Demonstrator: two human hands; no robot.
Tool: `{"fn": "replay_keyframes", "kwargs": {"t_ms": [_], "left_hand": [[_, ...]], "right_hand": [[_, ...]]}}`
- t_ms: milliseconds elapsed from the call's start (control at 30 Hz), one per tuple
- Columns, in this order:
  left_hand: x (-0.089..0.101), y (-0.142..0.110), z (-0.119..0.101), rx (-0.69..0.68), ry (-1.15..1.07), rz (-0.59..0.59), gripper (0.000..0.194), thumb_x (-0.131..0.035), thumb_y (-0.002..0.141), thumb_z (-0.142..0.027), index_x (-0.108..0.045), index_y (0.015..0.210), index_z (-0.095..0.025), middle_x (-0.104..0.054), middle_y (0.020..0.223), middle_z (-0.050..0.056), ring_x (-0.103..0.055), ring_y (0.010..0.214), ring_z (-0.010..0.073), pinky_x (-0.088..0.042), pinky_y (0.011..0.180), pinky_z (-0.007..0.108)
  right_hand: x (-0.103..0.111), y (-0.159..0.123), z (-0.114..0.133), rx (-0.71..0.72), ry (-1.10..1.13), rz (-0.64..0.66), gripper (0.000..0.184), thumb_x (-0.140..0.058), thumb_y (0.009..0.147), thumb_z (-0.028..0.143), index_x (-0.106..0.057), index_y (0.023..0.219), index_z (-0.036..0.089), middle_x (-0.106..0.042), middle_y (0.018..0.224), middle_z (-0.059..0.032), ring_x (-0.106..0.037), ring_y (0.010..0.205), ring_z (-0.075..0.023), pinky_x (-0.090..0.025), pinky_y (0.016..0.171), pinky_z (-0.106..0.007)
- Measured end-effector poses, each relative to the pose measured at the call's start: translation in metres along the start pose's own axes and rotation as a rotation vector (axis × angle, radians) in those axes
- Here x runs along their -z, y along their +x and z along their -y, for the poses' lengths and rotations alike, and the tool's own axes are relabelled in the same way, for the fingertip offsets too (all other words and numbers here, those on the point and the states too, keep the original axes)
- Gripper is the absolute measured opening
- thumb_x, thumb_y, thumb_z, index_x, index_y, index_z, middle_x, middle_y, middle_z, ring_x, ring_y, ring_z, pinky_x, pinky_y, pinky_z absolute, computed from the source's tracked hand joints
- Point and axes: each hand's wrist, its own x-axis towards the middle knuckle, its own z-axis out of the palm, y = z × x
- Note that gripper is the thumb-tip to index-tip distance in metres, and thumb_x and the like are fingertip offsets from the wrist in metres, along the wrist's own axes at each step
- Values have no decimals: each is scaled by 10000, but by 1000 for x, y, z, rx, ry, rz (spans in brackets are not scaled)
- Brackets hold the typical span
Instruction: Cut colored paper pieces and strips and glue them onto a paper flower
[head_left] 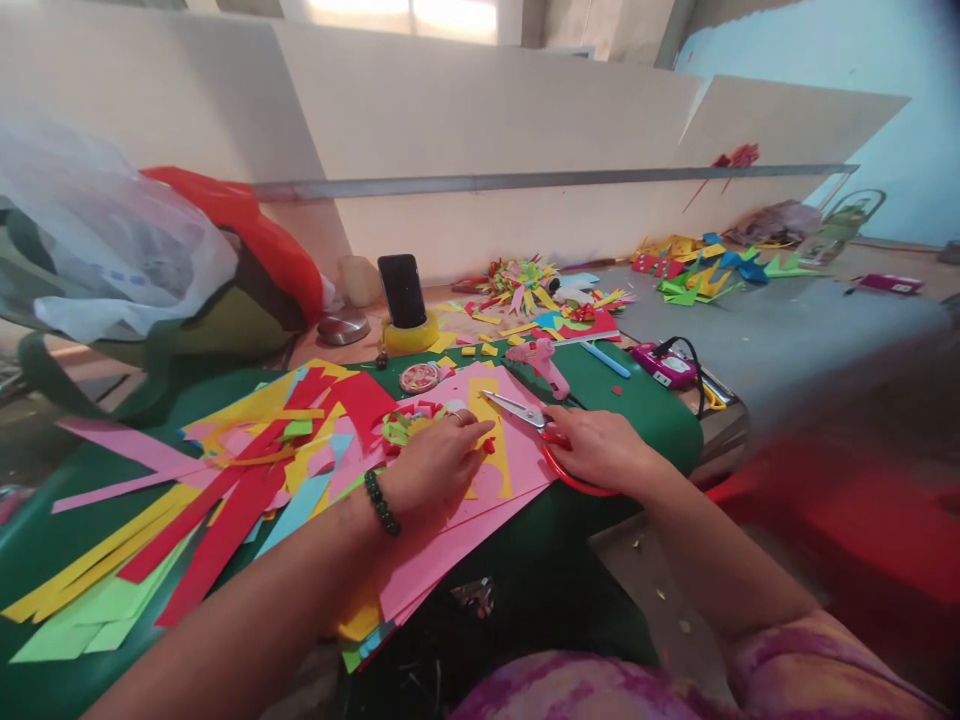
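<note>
My right hand (604, 448) is closed around the red handles of a pair of scissors (517, 408). Their blades point left over pink paper sheets (525, 470) and look nearly closed. My left hand (442, 455), with a dark green bead bracelet at the wrist, is over the same sheets. Its thumb and forefinger come together at a small red paper piece (489, 446). Under these fingers lies a yellow paper cutout (499, 480), partly hidden. Against the back of the left hand sits a ruffled flower of green, red and pink paper (401, 427).
Colored paper strips (240, 480) spread to the left on the green cloth (652, 400). Behind stand a pink glue gun (541, 362), a tape roll (411, 333) with a phone (402, 290) propped on it, and a round tin (420, 377). A bag (255, 290) stands left.
</note>
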Motion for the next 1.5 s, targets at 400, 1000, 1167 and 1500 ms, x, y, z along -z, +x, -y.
{"fn": "replay_keyframes", "kwargs": {"t_ms": [400,1000,1167,1500], "left_hand": [[-8,14,-3,-99,194,99,232,-514,885,-147,-728,795,-150,-707,853,146,-607,869,279,-358,876,452],[5,11,22,264,-576,-500,192,-620,718,-339,-646,638,-167,-604,548,-5,-517,514,116,-398,524,230],[5,12,20,237,-521,-530,150,-600,726,-287,-637,632,-176,-637,577,-2,-556,543,122,-413,544,227],[5,10,17,303,-612,-531,167,-648,716,-330,-631,651,-177,-627,596,0,-558,558,125,-431,545,235]], "right_hand": [[22,9,-10,236,-111,77,298,-496,925,288,-625,1164,165,-689,1030,-142,-677,919,-274,-432,641,-293],[8,103,36,606,1215,16,168,-677,709,222,-539,801,192,-597,693,38,-587,627,-117,-450,576,-237],[3,104,35,588,1328,12,213,-725,637,202,-557,768,187,-597,692,42,-583,634,-107,-460,588,-231],[-1,110,36,566,1476,106,197,-693,635,123,-598,797,182,-647,684,44,-642,658,-110,-485,629,-230]]}}
